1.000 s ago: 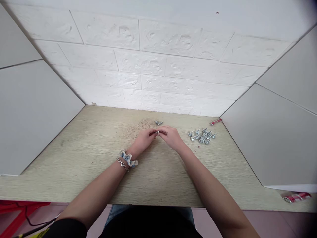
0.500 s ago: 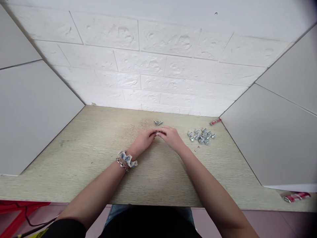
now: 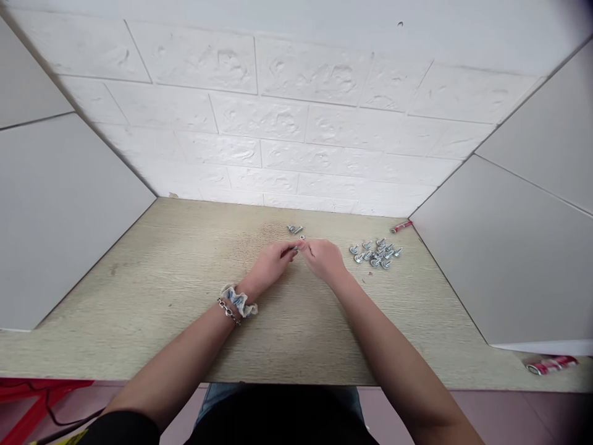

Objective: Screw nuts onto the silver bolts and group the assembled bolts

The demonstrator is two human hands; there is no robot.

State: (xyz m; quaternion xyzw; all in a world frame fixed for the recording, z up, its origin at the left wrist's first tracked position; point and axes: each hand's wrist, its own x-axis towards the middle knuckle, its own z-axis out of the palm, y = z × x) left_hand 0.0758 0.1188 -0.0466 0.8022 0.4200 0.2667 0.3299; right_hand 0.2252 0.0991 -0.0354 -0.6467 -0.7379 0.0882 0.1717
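Over the middle of the tabletop my two hands meet, fingertip to fingertip. My left hand point(image 3: 273, 259) pinches a small silvery bolt point(image 3: 295, 248), of which only a short bit shows between the fingers. At the bolt's other end the thumb and curled fingers of my right hand point(image 3: 322, 256) are closed; they cover that end. Just beyond my right fingertips lies a small nut point(image 3: 302, 237). A little farther back are a couple of loose bolts point(image 3: 298, 230). To the right of my right hand is a group of several bolts with washers point(image 3: 377, 253).
The wooden tabletop point(image 3: 185, 296) ends at a white brick-patterned wall point(image 3: 282, 123), with grey panels point(image 3: 69, 222) on both sides. A red cylinder point(image 3: 401, 227) lies in the back right corner. A larger red can-like object point(image 3: 551, 366) lies at the front right.
My right hand has turned and its fingers are curled more tightly at the bolt. The nut behind it shows more fully. My left hand stays nearly in place; the view has shifted slightly.
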